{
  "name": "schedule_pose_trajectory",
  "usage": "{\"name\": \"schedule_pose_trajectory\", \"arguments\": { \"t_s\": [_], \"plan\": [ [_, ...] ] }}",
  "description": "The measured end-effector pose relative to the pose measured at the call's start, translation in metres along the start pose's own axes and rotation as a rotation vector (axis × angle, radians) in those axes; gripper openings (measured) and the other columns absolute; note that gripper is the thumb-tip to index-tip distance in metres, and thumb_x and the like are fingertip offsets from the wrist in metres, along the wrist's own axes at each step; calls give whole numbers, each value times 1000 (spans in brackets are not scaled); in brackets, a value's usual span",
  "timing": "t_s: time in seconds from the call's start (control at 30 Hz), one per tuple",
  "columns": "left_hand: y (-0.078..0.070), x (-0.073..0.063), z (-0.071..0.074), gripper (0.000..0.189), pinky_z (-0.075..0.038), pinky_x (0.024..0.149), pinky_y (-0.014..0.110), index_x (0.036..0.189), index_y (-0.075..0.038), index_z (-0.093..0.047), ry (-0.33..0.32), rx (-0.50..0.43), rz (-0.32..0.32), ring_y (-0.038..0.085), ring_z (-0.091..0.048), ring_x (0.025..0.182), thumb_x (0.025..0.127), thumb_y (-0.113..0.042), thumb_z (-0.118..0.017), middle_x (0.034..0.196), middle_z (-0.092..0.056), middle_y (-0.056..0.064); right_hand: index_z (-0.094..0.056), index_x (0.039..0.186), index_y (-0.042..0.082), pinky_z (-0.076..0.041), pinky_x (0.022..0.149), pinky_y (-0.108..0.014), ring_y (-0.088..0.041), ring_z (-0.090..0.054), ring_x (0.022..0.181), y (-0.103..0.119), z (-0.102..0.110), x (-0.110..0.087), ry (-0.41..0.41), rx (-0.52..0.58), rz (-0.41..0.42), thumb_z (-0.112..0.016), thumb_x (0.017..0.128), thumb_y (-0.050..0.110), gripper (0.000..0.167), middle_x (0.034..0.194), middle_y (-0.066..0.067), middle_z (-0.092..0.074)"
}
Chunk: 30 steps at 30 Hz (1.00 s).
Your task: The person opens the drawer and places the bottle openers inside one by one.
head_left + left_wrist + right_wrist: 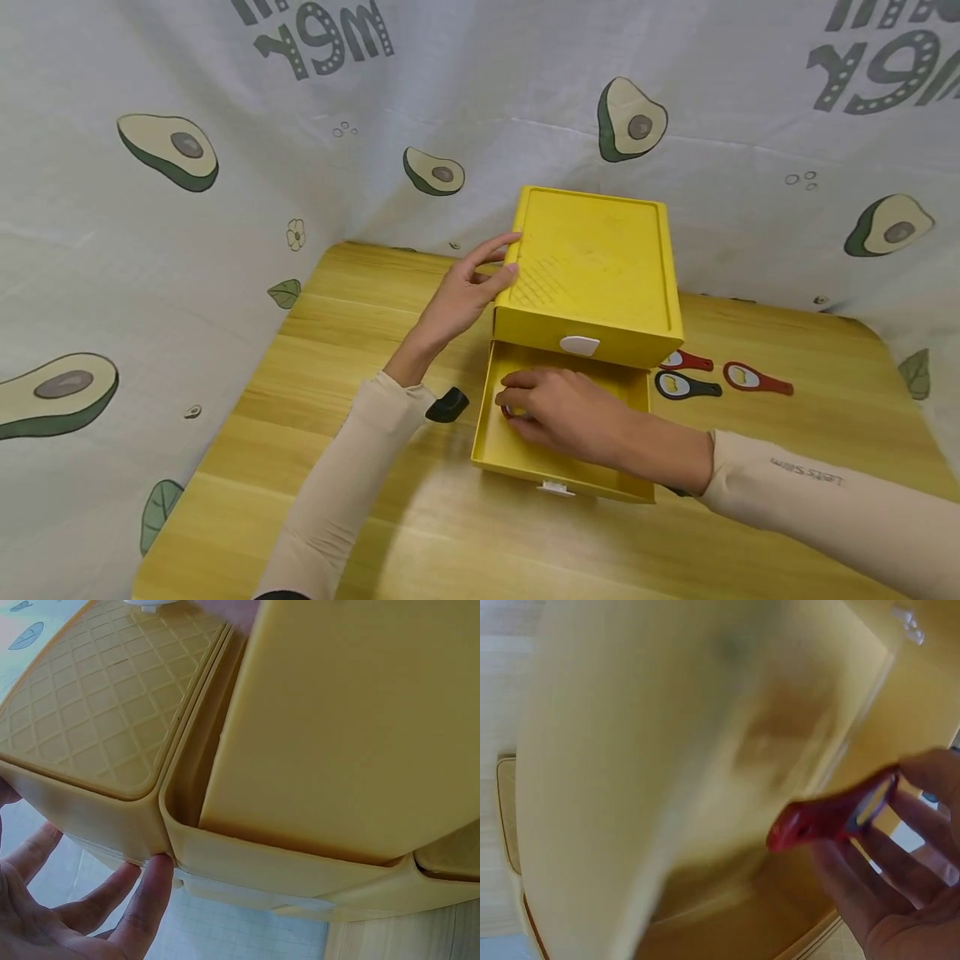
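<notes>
Nearest the camera, the right sleeve is filling the lower right of the head frame, while the left sleeve is slanting up from the bottom, left of centre. The right hand is reaching over the pulled-out lower drawer, just below the frame's centre, and is pinching a red bottle opener between its fingertips. The opener is sitting at the left end of that hand in the head frame, with only a bit of its rim showing.

In the right wrist frame, its long axis is running from the ring end, in the fingers at right, to the handle end, pointing left and slightly down, away from the palm and over the drawer's inside. Whether that tip is touching the drawer floor I cannot tell. The right hand is plainly the nearer one; the left hand is lying up and to the left of the opener, grasping nothing, its spread fingers resting against the left side of the yellow drawer box. More bottle openers are lying on the table, right of the box.
</notes>
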<state>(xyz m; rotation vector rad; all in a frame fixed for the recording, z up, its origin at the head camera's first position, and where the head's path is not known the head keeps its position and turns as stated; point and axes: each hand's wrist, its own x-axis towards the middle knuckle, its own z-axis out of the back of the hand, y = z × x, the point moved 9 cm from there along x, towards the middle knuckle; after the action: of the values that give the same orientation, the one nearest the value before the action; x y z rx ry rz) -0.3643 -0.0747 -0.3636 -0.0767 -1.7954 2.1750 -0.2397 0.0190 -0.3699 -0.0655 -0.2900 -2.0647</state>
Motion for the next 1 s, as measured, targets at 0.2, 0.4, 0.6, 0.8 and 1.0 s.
{"name": "schedule_pose_trajectory", "arguments": {
  "t_s": [0.2,0.4,0.6,0.8,1.0],
  "plan": [
    [1,0,-1,45,-50,90,43,147,-38,-50,-5,0,2,25,-61,102,102,-37,-58,146,-49,6,-75,116,11,-60,78,-39,-31,-71,104,-4,4,-2,-25,-31,-54,-79,88,19,30,125,-16,-69],
    [0,0,0,45,-51,87,39,146,-39,-50,-8,4,3,25,-61,101,102,-38,-58,145,-50,5,-76,113,9,-59,79,-39,-29,-71,104,-8,8,-12,-32,-13,-87,-78,87,12,26,117,-11,-73],
    [0,1,-1,45,-51,86,39,146,-39,-50,-11,6,7,25,-61,102,102,-38,-58,145,-50,5,-78,107,8,-59,77,-37,-25,-72,97,-11,15,-28,-84,-1,-94,-78,86,9,21,108,-7,-75],
    [-1,0,0,45,-50,89,43,146,-39,-50,-14,-1,12,25,-60,102,102,-37,-58,146,-49,6,-78,107,9,-60,75,-36,-22,-73,93,-17,21,-42,-91,2,-156,-80,84,8,23,106,-4,-76],
    [0,-1,0,45,-50,90,42,146,-40,-50,-19,4,12,25,-60,103,102,-38,-58,146,-49,5,-77,109,8,-60,76,-40,-26,-73,97,-18,32,-55,-123,-21,-162,-81,81,7,28,109,-7,-75]
  ]
}}
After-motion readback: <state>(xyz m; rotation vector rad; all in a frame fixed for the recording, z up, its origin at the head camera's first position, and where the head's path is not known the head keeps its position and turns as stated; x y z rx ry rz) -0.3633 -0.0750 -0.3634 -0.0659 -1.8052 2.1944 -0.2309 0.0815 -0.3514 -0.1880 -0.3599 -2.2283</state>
